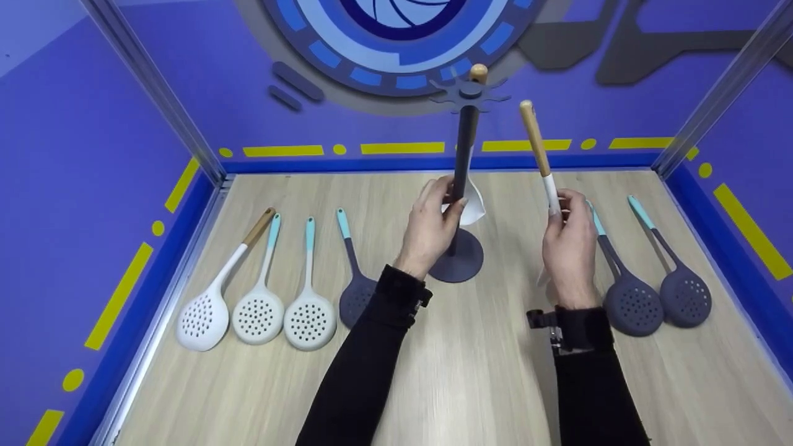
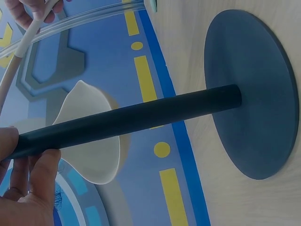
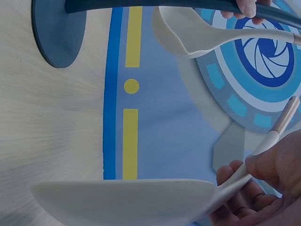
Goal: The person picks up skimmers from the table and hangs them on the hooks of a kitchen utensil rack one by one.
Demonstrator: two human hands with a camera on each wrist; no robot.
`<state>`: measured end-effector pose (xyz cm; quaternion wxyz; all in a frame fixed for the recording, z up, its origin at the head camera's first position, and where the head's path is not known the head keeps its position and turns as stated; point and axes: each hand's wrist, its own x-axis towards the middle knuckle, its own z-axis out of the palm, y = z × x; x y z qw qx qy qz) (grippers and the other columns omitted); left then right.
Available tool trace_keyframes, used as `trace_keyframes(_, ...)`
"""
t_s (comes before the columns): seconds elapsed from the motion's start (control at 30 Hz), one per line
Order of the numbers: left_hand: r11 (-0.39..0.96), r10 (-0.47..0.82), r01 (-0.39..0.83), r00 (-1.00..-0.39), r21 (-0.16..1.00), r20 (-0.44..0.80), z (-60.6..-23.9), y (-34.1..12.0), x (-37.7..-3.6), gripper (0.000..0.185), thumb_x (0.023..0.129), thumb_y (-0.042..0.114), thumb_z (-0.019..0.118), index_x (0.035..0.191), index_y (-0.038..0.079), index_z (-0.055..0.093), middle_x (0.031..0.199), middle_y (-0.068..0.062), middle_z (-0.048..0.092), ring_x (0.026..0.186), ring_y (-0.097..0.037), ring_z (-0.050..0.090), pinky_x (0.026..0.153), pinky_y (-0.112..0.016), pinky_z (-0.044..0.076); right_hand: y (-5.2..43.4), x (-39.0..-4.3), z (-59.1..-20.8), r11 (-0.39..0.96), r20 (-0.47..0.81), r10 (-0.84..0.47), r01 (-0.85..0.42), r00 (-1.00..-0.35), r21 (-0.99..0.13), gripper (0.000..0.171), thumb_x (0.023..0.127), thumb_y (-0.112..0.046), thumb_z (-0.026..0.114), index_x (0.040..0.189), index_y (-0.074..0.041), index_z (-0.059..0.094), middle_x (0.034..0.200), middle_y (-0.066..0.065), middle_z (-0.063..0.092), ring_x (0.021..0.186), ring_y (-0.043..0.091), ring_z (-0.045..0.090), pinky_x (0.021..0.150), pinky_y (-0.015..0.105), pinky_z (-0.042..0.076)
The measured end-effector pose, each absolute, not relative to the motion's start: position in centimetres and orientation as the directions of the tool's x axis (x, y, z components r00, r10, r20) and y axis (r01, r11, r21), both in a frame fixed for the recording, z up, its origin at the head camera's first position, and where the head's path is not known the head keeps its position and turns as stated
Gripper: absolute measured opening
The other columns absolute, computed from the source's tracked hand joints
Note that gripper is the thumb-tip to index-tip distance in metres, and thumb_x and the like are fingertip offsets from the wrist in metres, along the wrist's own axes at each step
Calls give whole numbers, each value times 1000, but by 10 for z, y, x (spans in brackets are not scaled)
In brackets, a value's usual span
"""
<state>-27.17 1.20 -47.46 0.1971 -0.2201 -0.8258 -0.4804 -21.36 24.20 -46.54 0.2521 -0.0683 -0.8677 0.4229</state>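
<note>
My left hand (image 1: 427,229) grips the dark pole of a utensil stand (image 1: 462,155), thumb and fingers on either side. The stand's round base (image 2: 254,127) rests on the table, and a ring of hooks tops the pole. On its far side hangs a white ladle (image 3: 174,37) with a lipped bowl and wooden handle. To the right, my right hand (image 1: 571,248) holds a white spoon-like utensil (image 3: 127,200) by the white part of its handle, the wooden end (image 1: 536,139) pointing up. Its wide, shallow head shows from the side in the right wrist view; its inner face is hidden.
On the left lie a white skimmer (image 1: 203,319) with a wooden handle, two pale skimmers (image 1: 258,316) and a dark skimmer (image 1: 356,300) partly behind my left sleeve. Two dark skimmers (image 1: 633,303) lie right of my right hand. Blue-purple panels (image 1: 372,124) enclose the table.
</note>
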Motion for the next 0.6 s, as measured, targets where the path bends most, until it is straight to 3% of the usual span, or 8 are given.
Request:
trace_keyframes(0.3,494,187,540,-832,681,523,-474,12,-270,42,107,25,60,146,12,53,123,-4,60,117,-13,68,95,-14,55,241,-210,-459,621,376,305,-116,-875,-775,35,111,-11,47,146,-11,49,134,14,58,117,26,60,84,37,49)
trace_keyframes(0.6,508,197,539,-832,672,519,-471,11,-270,40,107,24,61,144,12,54,123,-4,61,115,-13,69,91,-14,56,241,-211,-451,603,384,279,-151,-880,-784,36,111,-10,47,147,-10,47,137,16,56,122,28,60,90,41,52)
